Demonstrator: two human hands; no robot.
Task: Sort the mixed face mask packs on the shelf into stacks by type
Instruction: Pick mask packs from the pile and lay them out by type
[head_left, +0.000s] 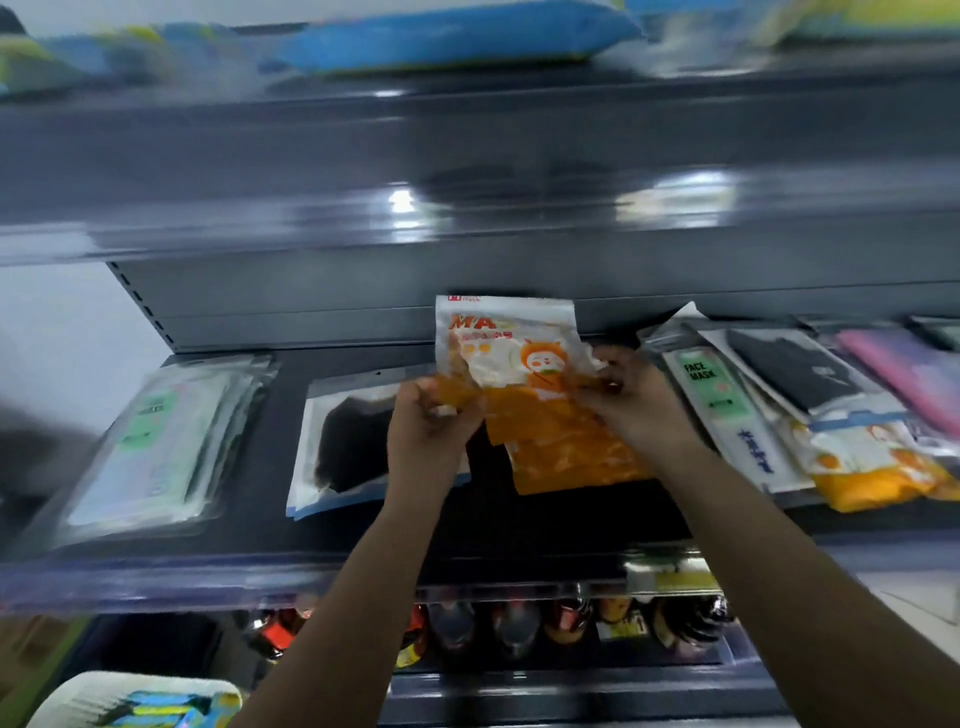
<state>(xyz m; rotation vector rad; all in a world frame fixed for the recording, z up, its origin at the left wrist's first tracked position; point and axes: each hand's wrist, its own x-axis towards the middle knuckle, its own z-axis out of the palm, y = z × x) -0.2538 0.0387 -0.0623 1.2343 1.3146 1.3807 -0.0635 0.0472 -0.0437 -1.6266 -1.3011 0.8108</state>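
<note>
Head view. Both hands pinch one orange cartoon mask pack (506, 348) at mid-shelf, the left hand (434, 415) closed on its lower left edge, the right hand (631, 395) on its right edge. The pack stands tilted up, long axis running away from the person, printed face toward the camera. Directly below it, between the hands, lies an orange stack (566, 457), the likely destination. A black mask stack (353, 441) sits just left, a mint-labelled stack (161, 436) further left, and the unsorted pile (810, 410) right. The shelf (270, 540) is motion-blurred at its edges.
</note>
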